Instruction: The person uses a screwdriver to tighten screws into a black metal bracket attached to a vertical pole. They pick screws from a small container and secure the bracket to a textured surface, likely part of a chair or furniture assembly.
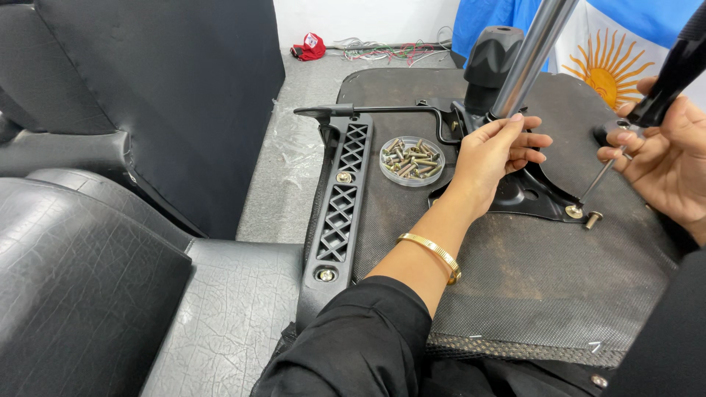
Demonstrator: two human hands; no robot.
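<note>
1. The left hand (494, 151) grips the chrome column (531, 55), steadying the black mechanism plate (533, 192) on the upturned seat base (515, 272).
2. The right hand (665, 158) is closed on a screwdriver (665, 81), its tip at a bolt (573, 212) on the plate's right corner.
3. A dish of spare bolts (412, 160) sits left of the plate, within reach.

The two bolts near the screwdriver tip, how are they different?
The seated bolt sits flat in the black metal plate under the screwdriver tip; the loose bolt lies tilted on the chair underside, untouched. Both look alike, metal.
</note>
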